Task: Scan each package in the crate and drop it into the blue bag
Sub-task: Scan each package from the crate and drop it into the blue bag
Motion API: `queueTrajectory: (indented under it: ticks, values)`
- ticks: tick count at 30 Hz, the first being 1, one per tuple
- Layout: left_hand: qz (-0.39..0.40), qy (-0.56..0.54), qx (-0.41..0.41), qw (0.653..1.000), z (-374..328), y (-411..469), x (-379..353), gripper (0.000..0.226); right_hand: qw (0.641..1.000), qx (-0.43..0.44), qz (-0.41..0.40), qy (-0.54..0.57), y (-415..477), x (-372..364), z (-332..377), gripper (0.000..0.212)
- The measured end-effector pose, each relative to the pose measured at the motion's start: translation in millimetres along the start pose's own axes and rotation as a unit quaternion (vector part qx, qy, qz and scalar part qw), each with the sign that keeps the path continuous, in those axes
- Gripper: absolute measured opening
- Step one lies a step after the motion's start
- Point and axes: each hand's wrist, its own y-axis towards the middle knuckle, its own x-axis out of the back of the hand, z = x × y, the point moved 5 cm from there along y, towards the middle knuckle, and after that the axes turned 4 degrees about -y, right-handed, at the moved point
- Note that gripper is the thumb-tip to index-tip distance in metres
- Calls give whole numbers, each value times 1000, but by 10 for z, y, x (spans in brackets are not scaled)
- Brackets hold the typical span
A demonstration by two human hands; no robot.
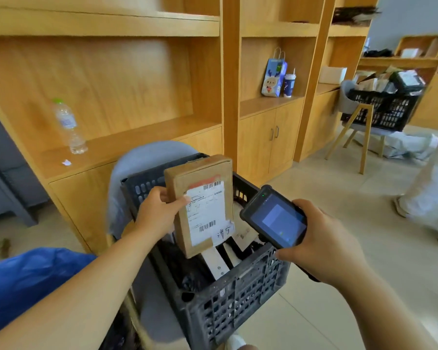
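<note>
Wooden shelves (137,72) line the wall above a tiled floor, a water bottle (70,126) standing on one ledge. A black crate (238,299) on a grey chair (147,157) holds dark and white parcels. The blue bag (23,281) sits lower left. The left hand (159,210) grips a cardboard box (202,203) upright over the crate, label showing; the right hand (324,241) is wrapped around a scanner (273,218) just beside it

left hand (157,210) gripping cardboard package (202,205) above crate (238,299), right hand (324,243) holding scanner (273,221)
</note>
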Motion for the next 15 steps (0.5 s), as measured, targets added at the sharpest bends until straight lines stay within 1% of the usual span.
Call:
queueTrajectory:
  ticks: [4, 8, 10, 15]
  values:
    - [-34, -90, 29, 995, 12, -159, 217, 33, 999, 11, 21, -31, -127, 29, 143, 93]
    - [-66, -120, 26, 990, -3, -325, 369, 36, 993, 31, 63, -92, -220, 12, 282, 99]
    - [-78, -132, 26, 988, -12, -389, 410, 38, 988, 40, 88, -122, -248, -8, 336, 96]
    - [-97, -150, 13, 984, -89, -487, 471, 36, 973, 60, 128, -180, -287, -67, 446, 89]
